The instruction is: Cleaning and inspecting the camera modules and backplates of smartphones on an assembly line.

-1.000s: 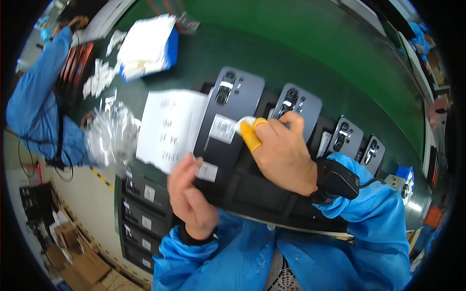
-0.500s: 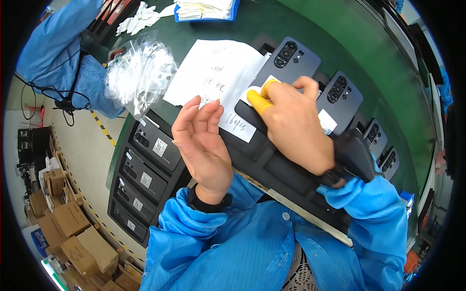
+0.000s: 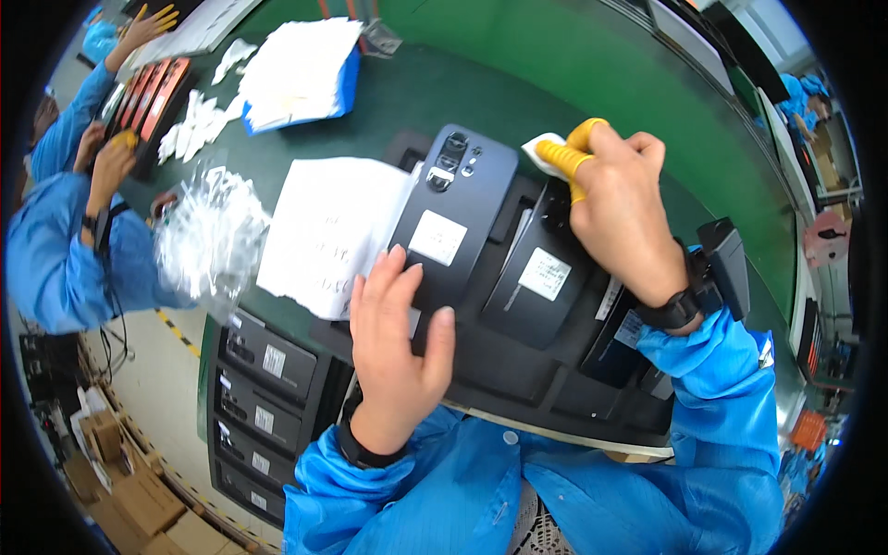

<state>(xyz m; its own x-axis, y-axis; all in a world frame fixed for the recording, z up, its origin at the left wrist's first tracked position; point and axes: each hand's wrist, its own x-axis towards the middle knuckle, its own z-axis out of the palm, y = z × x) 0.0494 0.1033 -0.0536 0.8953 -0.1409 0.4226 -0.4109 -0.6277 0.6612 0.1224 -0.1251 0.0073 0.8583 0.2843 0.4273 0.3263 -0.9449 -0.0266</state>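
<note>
My right hand [image 3: 629, 208], with yellow finger cots on its fingers, pinches a folded white wipe [image 3: 544, 154] at the camera end of the second dark phone [image 3: 523, 305]. That hand hides part of the phone's camera end. Left of it lies another dark phone [image 3: 472, 199], back up, with a white label and several camera lenses. My left hand [image 3: 398, 347] is open, its fingers spread over this phone's lower end; whether they touch it I cannot tell. Both phones rest in a black tray [image 3: 509, 370]. More phones [image 3: 615, 338] sit farther right, partly behind my right arm.
Handwritten paper [image 3: 314, 236] lies left of the phones, beside a clear bag of small pieces [image 3: 213, 231]. Behind stands a blue box [image 3: 347, 88] of white wipes. Another tray of phones [image 3: 264, 421] is at the lower left. A co-worker's blue sleeve [image 3: 51, 277] shows at the far left.
My right hand has moved right with the wipe, from the first phone to the second. My left hand has turned from cupped to spread over the first phone. The view has shifted.
</note>
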